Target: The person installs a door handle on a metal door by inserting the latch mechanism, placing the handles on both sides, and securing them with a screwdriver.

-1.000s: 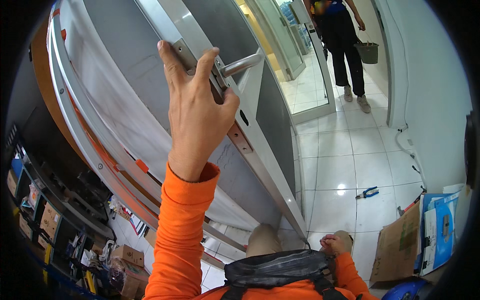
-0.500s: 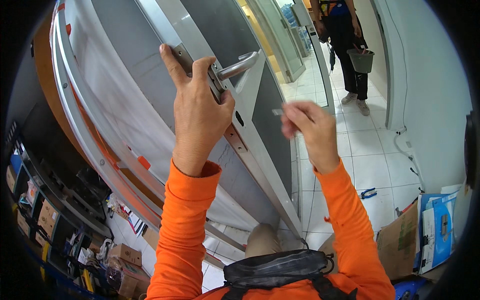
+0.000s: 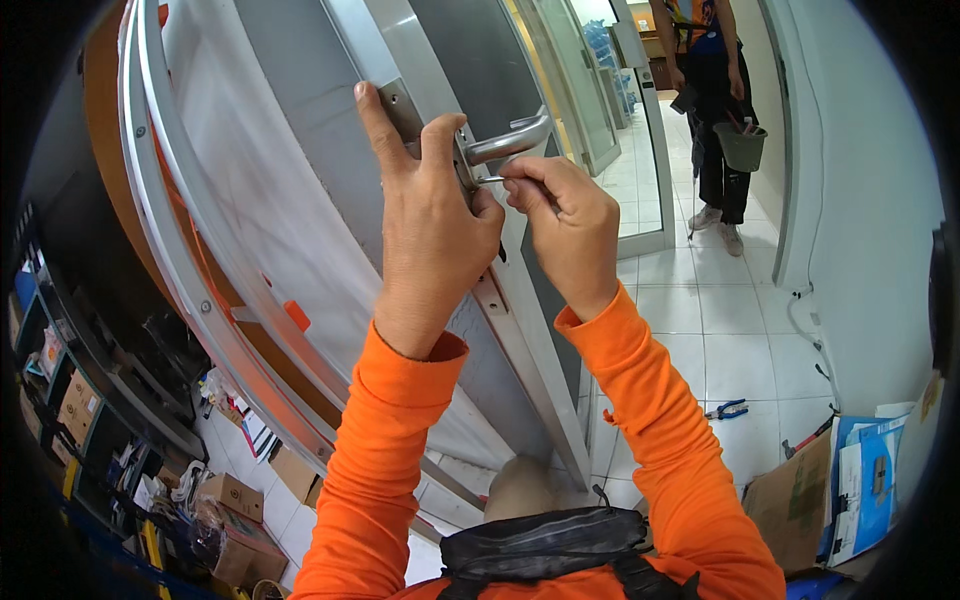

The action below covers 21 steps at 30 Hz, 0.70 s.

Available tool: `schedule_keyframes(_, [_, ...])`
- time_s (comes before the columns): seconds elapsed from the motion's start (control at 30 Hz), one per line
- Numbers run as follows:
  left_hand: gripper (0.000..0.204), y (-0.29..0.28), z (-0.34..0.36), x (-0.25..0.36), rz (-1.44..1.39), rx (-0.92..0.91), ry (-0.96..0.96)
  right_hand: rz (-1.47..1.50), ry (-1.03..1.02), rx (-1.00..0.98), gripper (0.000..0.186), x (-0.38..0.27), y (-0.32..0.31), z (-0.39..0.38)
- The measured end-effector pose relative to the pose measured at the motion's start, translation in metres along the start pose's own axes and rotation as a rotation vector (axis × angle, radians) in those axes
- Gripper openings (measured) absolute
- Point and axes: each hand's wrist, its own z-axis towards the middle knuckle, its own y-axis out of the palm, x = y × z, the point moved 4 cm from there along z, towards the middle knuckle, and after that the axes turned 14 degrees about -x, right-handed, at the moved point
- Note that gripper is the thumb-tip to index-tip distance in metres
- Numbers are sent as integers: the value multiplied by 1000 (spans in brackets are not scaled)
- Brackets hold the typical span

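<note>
My left hand (image 3: 430, 225) grips the metal door lock (image 3: 402, 108) at the door's edge, fingers spread over its plate and thumb below. A silver lever handle (image 3: 515, 138) sticks out to the right of it. Just under the handle, my right hand (image 3: 572, 215) pinches a thin metal piece (image 3: 490, 180) whose far end meets the lock plate. Fingers hide most of that piece, so I cannot tell its exact kind. The door (image 3: 530, 345) has a grey metal frame with dark panels and stands ajar.
A person (image 3: 715, 120) stands in the doorway, a grey bucket (image 3: 741, 148) at their side. Blue-handled pliers (image 3: 727, 409) lie on the white tiles. A cardboard box (image 3: 790, 500) sits at lower right, boxes (image 3: 235, 497) at lower left, and a curved metal frame (image 3: 180, 240) at left.
My right hand has moved left and up, bringing the small metal piece from open air to the lock below the handle. My left hand keeps its grip on the lock.
</note>
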Motion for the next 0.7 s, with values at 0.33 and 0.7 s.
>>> schedule_keyframes(0.33, [83, -32, -22, -40, -681, -28, 30, 248, 44, 224, 19, 6, 27, -7])
schedule_keyframes(0.7, [46, -41, 9, -84, -261, -608, -122, 441, 99, 303, 14, 8, 40, -12])
